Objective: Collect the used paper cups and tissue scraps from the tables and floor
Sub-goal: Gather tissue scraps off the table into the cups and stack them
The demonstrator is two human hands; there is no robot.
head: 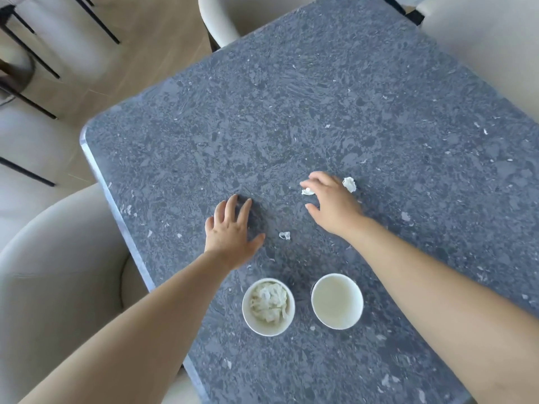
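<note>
Two white paper cups stand near the front of the dark speckled table [320, 97]. The left cup [268, 306] is stuffed with crumpled tissue; the right cup [337, 300] looks empty. My left hand [232, 233] lies flat on the tabletop with fingers spread, holding nothing. My right hand [332, 201] reaches over the table, its fingertips pinching a small white tissue scrap [307, 191]. Another crumpled scrap [349, 184] lies just beyond that hand's knuckles. A tiny scrap [285, 235] sits between my two hands.
Pale upholstered chairs surround the table: one at the left [58, 272], one at the far edge [221, 21], one at the top right [495, 39]. Black chair legs [35, 59] stand on the light wood floor at the upper left.
</note>
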